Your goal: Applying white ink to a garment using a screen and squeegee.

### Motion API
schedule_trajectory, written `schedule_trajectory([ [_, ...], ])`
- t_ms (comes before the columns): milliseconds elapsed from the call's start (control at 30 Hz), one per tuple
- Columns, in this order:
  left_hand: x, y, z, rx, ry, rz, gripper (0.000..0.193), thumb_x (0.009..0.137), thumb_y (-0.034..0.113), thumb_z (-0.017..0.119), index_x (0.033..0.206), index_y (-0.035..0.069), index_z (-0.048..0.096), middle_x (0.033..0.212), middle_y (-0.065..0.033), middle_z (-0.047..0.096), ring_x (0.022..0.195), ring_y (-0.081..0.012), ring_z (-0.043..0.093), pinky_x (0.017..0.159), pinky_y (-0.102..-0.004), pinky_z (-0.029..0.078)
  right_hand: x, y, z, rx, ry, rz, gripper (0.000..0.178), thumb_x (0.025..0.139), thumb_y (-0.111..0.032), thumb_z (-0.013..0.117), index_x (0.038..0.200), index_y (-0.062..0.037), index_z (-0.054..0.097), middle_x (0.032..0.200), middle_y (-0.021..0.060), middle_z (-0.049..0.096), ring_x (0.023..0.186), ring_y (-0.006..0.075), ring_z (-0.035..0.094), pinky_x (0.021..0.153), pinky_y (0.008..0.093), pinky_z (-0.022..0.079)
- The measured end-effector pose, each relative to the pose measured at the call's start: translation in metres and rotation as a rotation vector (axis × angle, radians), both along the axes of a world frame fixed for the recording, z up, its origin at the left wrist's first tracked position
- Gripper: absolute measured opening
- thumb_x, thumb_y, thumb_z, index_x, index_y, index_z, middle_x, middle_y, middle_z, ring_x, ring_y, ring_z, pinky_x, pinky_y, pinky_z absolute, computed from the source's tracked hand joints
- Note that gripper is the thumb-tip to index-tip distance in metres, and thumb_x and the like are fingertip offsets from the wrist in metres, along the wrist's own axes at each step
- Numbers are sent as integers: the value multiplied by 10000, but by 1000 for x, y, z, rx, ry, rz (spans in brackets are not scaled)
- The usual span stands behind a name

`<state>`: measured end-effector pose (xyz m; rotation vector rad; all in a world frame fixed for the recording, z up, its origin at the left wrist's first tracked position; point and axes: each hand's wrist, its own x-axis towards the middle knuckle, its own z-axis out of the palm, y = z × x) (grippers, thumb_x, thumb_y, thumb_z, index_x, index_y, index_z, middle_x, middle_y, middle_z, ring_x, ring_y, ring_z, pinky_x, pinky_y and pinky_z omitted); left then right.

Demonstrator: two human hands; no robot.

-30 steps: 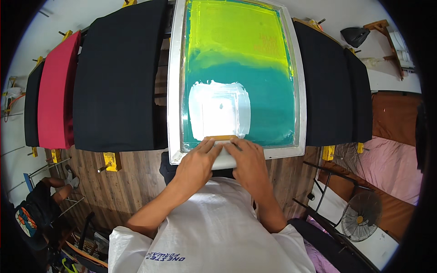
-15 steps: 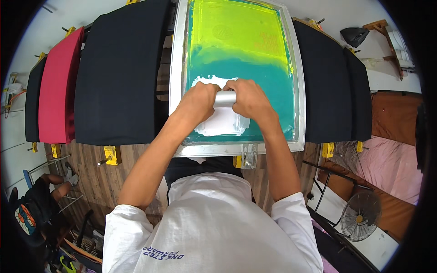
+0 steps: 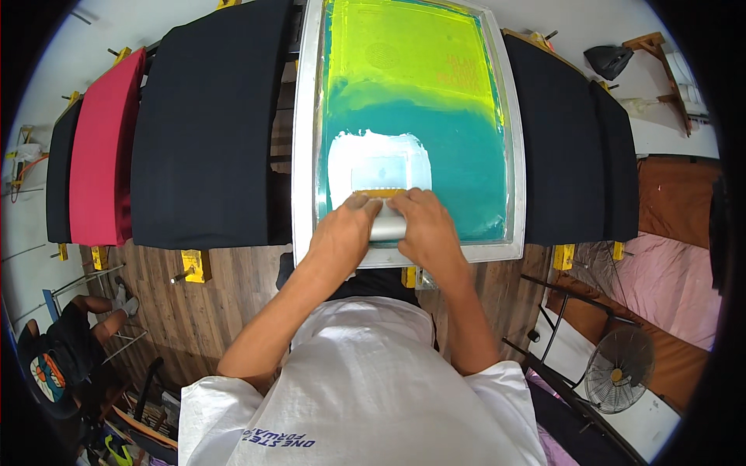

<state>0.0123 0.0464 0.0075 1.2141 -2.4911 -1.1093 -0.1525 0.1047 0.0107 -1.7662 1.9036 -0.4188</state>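
We see both bare hands on one squeegee [image 3: 388, 227], which lies toward the near edge of a framed screen [image 3: 514, 155]. The left hand [image 3: 343, 231] grips the left end of its silver handle and the right hand [image 3: 426, 227] the right end, leaving a bare stretch of metal between them. We find the fingers of each hand drawn close together, bent over the handle and pressing on it, with their tips pointing far, just behind the orange blade [image 3: 381, 193]. We cannot tell exactly how the undersides of the fingers sit, as the backs of the hands hide them.

Beyond the blade, on the far side of the fingertips, we see a patch of white ink [image 3: 412, 147], with a paler rectangle inside it. Around it the screen's surface is teal [image 3: 470, 171], turning yellow-green [image 3: 404, 39] toward the far end.

To the left we have a wide black panel [image 3: 202, 132] and, beyond it, a pink panel [image 3: 99, 155]; to the right, black panels [image 3: 559, 155]. A standing fan [image 3: 619, 371] is near right, well apart from the hands
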Motion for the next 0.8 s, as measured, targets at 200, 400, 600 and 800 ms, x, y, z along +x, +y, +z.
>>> schedule_trajectory([
  [200,12,30,-3,-90,0,-29,508,718,-151,585,1207,-24,631,1286,-239,606,1044,-409,656,887,-434,563,13,27,6,-14,-6,-11,496,574,99,658,1058,-7,666,1079,151,634,1008,375,591,855,449,508],
  [400,20,50,-4,-121,-31,-60,505,737,-133,591,1229,-27,620,1322,-246,585,1191,-407,594,964,-437,531,25,48,19,50,9,-69,538,592,87,671,1114,-44,663,1180,115,627,1103,319,578,898,444,460],
  [600,21,52,0,-94,5,-26,543,703,-149,605,1237,-50,611,1269,-283,597,1180,-417,595,957,-447,514,29,54,11,-24,50,-65,529,630,77,659,1142,-55,662,1232,108,618,1148,302,565,951,443,414],
  [800,5,4,22,48,-11,-31,447,704,-124,616,1135,-16,661,1027,-258,679,931,-427,667,837,-477,544,6,12,16,-83,85,16,406,667,60,653,1058,-42,698,1017,148,682,975,359,642,808,473,491],
])
